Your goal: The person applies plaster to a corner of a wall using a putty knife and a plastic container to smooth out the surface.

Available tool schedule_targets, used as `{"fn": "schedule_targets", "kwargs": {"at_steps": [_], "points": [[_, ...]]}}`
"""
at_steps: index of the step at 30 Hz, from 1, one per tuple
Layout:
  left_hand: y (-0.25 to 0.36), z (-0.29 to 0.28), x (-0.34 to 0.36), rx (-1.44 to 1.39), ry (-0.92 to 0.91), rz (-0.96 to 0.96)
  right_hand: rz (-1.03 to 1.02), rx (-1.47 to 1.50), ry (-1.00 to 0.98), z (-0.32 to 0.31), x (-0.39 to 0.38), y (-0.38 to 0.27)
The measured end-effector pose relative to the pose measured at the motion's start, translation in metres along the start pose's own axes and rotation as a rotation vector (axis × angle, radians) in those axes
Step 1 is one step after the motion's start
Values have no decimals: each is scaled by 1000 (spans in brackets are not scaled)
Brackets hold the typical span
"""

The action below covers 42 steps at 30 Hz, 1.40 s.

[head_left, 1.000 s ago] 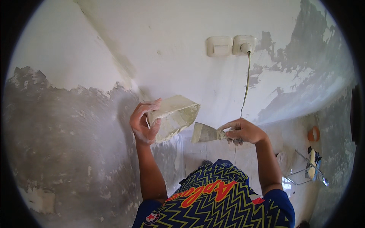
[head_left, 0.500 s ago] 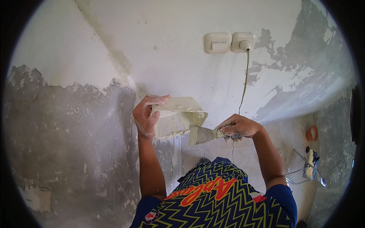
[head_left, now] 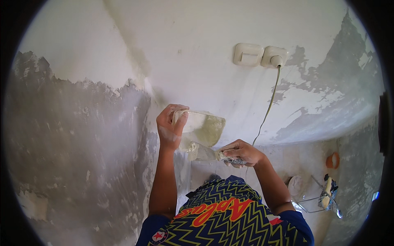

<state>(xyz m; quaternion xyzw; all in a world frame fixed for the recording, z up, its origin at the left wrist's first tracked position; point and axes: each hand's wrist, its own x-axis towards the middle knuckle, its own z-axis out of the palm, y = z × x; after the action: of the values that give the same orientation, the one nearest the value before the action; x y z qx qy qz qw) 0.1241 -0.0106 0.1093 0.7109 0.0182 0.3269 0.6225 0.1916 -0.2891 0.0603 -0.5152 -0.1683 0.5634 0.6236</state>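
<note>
My left hand (head_left: 171,125), powdered white, is closed on a cream, putty-smeared tray (head_left: 208,127) by its left rim, holding it tilted in front of the white wall (head_left: 205,82). My right hand (head_left: 241,153) is closed on the handle of a putty knife (head_left: 205,153), also coated in pale putty. The knife's blade reaches leftward to the lower edge of the tray, overlapping it in view; whether they touch I cannot tell.
A patchy grey wall (head_left: 74,147) stands on the left. A switch (head_left: 248,54) and a socket (head_left: 274,57) with a cord (head_left: 269,106) are on the white wall. On the tiled floor (head_left: 305,164) at right are an orange pot (head_left: 333,160) and a metal-framed object (head_left: 326,192).
The tray has moved slightly right and turned in my left hand. My right hand with the knife has moved left and down, bringing the blade under the tray's edge. The view has shifted.
</note>
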Motion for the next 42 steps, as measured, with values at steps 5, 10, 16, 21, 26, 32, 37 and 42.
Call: {"fn": "schedule_targets", "kwargs": {"at_steps": [5,10,16,21,26,32,37,42], "points": [[-3,6,-6,106,92,-104,-84,122,4,3,13,26],[-9,-3,-6,129,251,-116,-245,241,62,8,13,35],[-28,-25,-1,-32,454,-256,-344,70,287,-2,0,40],[-29,-23,-1,-257,485,-319,-390,-81,387,-4,-5,51],[-41,-13,-5,-303,494,-377,-425,-101,405,11,3,49],[-43,0,-11,-91,474,-305,-451,-58,378,14,8,52],[-46,-10,-14,-45,492,-278,-540,95,391,13,5,48],[-41,-18,-20,-52,506,-257,-709,-242,695,18,-2,30]]}}
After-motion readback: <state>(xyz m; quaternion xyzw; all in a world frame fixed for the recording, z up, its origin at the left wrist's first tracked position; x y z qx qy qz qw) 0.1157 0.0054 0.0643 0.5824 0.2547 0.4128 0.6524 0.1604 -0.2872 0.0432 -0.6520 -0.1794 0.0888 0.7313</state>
